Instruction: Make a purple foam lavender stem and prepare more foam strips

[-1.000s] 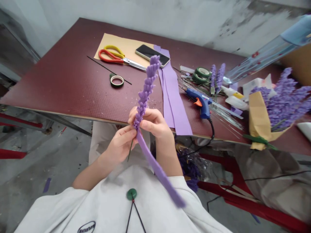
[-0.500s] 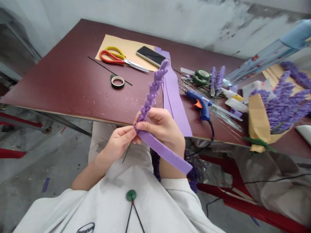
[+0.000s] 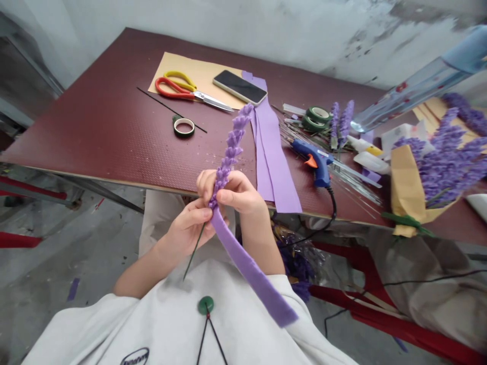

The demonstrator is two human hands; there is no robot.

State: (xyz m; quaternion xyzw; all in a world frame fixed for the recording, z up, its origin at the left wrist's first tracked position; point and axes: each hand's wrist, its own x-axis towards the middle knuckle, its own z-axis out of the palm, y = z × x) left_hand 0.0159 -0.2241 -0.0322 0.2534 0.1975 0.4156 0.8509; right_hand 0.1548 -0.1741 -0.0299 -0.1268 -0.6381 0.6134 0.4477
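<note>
A purple flower spike (image 3: 231, 152) stands tilted up and to the right between my hands, over the table's front edge. My left hand (image 3: 192, 225) pinches its lower end, where a thin green stem (image 3: 195, 253) comes out below. My right hand (image 3: 240, 195) has its fingers closed round the spike just above, thumb in front. From the base of the spike a loose purple strip (image 3: 247, 268) hangs down to the right across my white shirt. Some of the fingertips are hidden behind the flower.
On the dark red table (image 3: 95, 106) lie scissors (image 3: 194, 93), a phone (image 3: 239, 87), green tape (image 3: 183, 126), a dark stem and purple sheets (image 3: 272, 147). To the right are a blue glue gun (image 3: 314, 158) with its cord, wires, a clear bottle (image 3: 414, 91) and a wrapped purple bouquet (image 3: 407, 187).
The spike has come lower and tilts slightly further left. My right hand has shifted left round it. The loose strip's free end has swung down, and more green stem shows below.
</note>
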